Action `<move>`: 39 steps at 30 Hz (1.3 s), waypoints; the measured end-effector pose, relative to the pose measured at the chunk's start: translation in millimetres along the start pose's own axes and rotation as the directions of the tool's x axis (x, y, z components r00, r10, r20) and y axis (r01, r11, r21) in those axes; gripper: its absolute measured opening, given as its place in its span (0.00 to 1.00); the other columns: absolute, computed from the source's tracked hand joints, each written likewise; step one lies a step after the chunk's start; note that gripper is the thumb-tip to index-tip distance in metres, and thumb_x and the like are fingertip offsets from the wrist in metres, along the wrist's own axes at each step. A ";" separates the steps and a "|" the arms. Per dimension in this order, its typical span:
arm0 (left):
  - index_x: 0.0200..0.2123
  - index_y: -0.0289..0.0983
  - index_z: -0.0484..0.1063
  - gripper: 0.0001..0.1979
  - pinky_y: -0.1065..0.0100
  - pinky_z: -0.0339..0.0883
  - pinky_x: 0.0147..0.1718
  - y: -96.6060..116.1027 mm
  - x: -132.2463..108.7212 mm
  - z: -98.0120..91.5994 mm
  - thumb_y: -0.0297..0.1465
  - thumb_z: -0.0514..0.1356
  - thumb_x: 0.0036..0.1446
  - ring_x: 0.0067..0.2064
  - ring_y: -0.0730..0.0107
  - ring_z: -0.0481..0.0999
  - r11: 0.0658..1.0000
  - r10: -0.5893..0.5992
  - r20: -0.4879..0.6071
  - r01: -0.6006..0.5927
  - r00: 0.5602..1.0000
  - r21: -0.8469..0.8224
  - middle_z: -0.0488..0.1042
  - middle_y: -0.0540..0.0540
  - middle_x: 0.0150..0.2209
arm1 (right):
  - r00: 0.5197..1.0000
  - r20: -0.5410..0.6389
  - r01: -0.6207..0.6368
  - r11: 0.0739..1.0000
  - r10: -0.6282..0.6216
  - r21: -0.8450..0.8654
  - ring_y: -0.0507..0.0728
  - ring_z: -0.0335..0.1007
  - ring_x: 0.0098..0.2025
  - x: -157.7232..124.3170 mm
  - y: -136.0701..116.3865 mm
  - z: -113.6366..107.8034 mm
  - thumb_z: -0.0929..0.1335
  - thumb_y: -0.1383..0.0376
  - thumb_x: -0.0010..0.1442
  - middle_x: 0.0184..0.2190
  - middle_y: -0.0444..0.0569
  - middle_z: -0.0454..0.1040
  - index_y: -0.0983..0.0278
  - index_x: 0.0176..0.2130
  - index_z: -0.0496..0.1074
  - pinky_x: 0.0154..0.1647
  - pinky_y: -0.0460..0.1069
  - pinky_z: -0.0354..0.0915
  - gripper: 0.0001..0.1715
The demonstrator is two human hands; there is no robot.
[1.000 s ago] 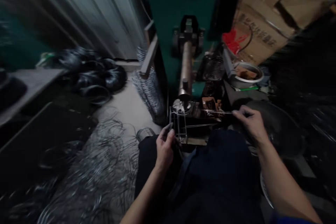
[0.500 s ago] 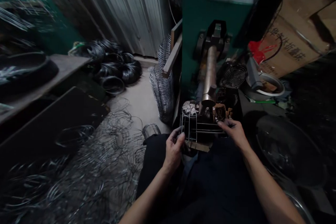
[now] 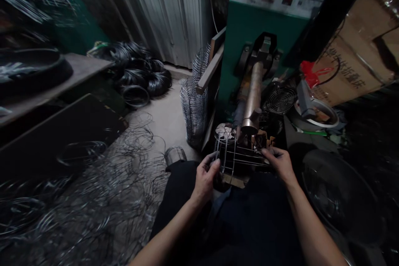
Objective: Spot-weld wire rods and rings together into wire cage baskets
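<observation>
My left hand (image 3: pixel 205 176) pinches the left side of a wire frame (image 3: pixel 234 153), a light cage of thin bent metal wires. Across from it, my right hand (image 3: pixel 279 164) has thumb and fingers closed on the far right ends of the frame's long wires. Between the hands, the frame lies just below a thick metal cylinder (image 3: pixel 252 108) that juts out from a green machine (image 3: pixel 229 50). Whether the wires touch the metal parts beneath the cylinder cannot be made out. Dark shadow hides the lower part of the frame.
A stack of wire frames (image 3: pixel 195 112) stands left of the machine. Loose wire pieces (image 3: pixel 134 170) cover the floor, with black wire coils (image 3: pixel 158 81) behind. To the right are a metal bowl (image 3: pixel 333 121), a round fan guard (image 3: pixel 280 99) and a cardboard box (image 3: pixel 358 62).
The camera view has shifted, so the machine sits lower and further right. A red light now glows on its panel. The frame has tilted slightly, with both hands still on it.
</observation>
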State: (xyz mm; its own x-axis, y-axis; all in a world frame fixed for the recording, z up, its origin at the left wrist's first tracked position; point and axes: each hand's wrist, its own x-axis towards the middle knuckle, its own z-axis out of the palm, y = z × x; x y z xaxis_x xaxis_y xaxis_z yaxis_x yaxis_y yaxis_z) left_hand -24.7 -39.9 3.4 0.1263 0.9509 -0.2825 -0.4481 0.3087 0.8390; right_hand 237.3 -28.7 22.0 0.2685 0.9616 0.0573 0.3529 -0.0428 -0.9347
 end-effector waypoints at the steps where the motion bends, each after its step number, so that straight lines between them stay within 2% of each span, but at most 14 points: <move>1: 0.56 0.31 0.67 0.33 0.71 0.67 0.18 -0.8 0.1 -0.6 0.44 0.67 0.52 0.18 0.76 0.65 1.000 0.000 0.000 0.000 1.000 -0.002 0.64 0.57 0.21 | 1.000 0.002 0.007 1.000 -0.007 -0.001 0.49 0.43 0.23 0.4 0.3 0.3 0.73 0.44 0.51 0.19 0.39 0.48 0.61 0.18 0.50 0.24 0.47 0.43 0.36; 8: 0.54 0.31 0.70 0.31 0.73 0.69 0.21 -1.4 -0.7 -2.0 0.43 0.69 0.52 0.21 0.78 0.65 1.000 0.011 -0.028 -0.012 1.000 -0.014 0.69 0.54 0.24 | 0.998 0.058 0.002 0.999 0.001 -0.041 0.49 0.43 0.23 8.0 -1.5 2.2 0.73 0.42 0.50 0.18 0.39 0.47 0.61 0.18 0.50 0.23 0.47 0.43 0.37; 15: 0.56 0.30 0.68 0.33 0.70 0.69 0.20 -0.7 3.7 0.5 0.44 0.68 0.52 0.19 0.77 0.65 0.999 0.022 -0.002 -0.022 1.000 -0.026 0.68 0.55 0.23 | 0.997 0.071 -0.013 1.000 0.015 -0.023 0.49 0.42 0.23 17.4 2.9 2.4 0.73 0.43 0.50 0.19 0.39 0.47 0.61 0.18 0.50 0.23 0.47 0.42 0.37; 26: 0.53 0.30 0.70 0.32 0.71 0.70 0.21 0.4 6.6 9.2 0.43 0.70 0.50 0.24 0.76 0.68 0.998 0.028 -0.031 -0.030 0.999 -0.051 0.72 0.49 0.30 | 0.997 0.080 -0.011 1.000 0.012 -0.010 0.49 0.43 0.23 24.5 10.0 -3.3 0.73 0.43 0.50 0.18 0.38 0.48 0.61 0.18 0.51 0.24 0.47 0.44 0.36; 29: 0.53 0.30 0.71 0.32 0.73 0.68 0.19 1.1 6.3 10.7 0.44 0.70 0.50 0.22 0.78 0.65 0.998 0.028 -0.030 -0.029 0.999 -0.049 0.70 0.52 0.27 | 0.998 0.066 -0.015 1.000 0.015 -0.004 0.49 0.42 0.23 24.8 11.0 -4.0 0.74 0.43 0.49 0.18 0.38 0.48 0.61 0.18 0.51 0.24 0.46 0.43 0.36; 39: 0.51 0.31 0.72 0.32 0.74 0.68 0.20 3.5 10.5 13.5 0.43 0.71 0.48 0.23 0.78 0.66 0.997 0.025 -0.029 -0.027 0.999 -0.069 0.71 0.52 0.27 | 0.999 0.054 0.002 1.000 0.000 -0.025 0.49 0.42 0.22 27.9 5.0 -1.9 0.73 0.41 0.48 0.17 0.38 0.47 0.60 0.17 0.50 0.23 0.47 0.44 0.38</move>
State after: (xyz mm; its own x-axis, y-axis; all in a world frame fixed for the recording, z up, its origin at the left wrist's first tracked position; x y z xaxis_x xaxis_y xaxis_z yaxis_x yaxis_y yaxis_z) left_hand -13.1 -28.6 9.7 0.0895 0.9574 -0.2744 -0.5111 0.2806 0.8124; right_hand 248.2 -2.5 19.6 0.2192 0.9749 0.0385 0.3757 -0.0479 -0.9255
